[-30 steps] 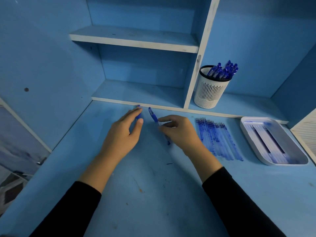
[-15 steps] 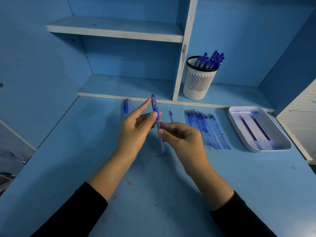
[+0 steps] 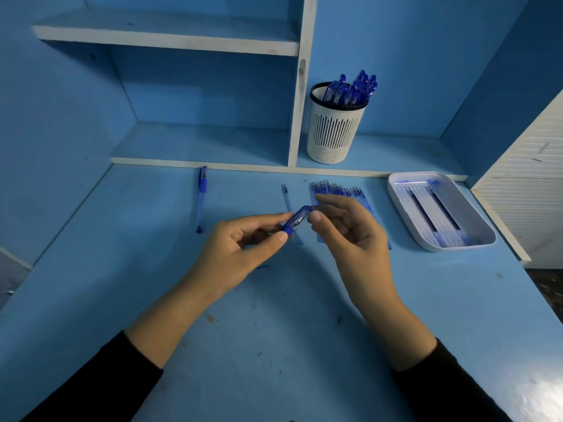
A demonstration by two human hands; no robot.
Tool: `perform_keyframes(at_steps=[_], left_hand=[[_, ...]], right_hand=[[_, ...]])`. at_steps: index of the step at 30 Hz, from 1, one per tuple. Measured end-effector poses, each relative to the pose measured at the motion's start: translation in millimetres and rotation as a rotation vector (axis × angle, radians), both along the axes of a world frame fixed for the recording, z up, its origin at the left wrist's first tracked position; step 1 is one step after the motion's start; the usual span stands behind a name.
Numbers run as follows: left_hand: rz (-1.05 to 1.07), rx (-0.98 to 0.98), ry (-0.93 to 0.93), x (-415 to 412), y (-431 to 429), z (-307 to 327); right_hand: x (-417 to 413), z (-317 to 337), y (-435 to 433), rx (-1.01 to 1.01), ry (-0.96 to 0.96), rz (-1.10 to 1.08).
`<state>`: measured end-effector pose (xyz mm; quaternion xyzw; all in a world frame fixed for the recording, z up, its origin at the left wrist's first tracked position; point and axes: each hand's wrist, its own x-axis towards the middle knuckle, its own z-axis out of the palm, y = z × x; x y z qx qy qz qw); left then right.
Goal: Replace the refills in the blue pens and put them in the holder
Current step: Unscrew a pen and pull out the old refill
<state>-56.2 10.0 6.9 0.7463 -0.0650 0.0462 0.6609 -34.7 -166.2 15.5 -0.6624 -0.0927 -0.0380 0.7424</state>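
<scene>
Blue pen (image 3: 297, 220) held above table (image 3: 274, 345), between both hands. Left hand (image 3: 240, 254) pinches grip end; right hand (image 3: 350, 236) pinches top end by fingertips. Likely unscrewing barrel: hold left firm, twist right, pull straight. Holder (image 3: 333, 132) on shelf behind; refills (image 3: 341, 190) beyond right hand.

A study or office nook: a blue-painted bench (image 3: 274, 345) with built-in shelves (image 3: 170, 28) at 12 o'clock, a holder (image 3: 333, 132) of pens (image 3: 353, 89) at 1, and a tray (image 3: 470, 216) at 2.

One pen holder (image 3: 333, 132); one white tray (image 3: 394, 193); one held pen (image 3: 297, 220); one lying pen (image 3: 201, 193); one stray refill (image 3: 285, 197); refill row (image 3: 335, 188) uncountable.
</scene>
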Motion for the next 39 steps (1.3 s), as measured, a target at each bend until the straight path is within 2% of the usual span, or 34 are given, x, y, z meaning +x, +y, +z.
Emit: perform_keyframes(at_steps=[4,21,28,39], left_hand=[[-0.050,0.045,0.008,-2.4,-3.6,-3.5],[-0.010,0.173,-0.002,-6.4,-4.1,-13.8],[-0.001,0.077,-0.012,-3.0,-4.6,-18.5],[-0.055,0.087,-0.028,-1.3,-2.3,-18.9]], right_hand=[[-3.7,-6.0,-1.8,-0.007,0.001,0.028],[-1.5,-15.3,-0.5,0.119,0.076,0.029],[2.2,-17.5,-0.2,0.168,0.105,0.052],[2.4,-20.4,0.2,0.144,0.062,0.036]])
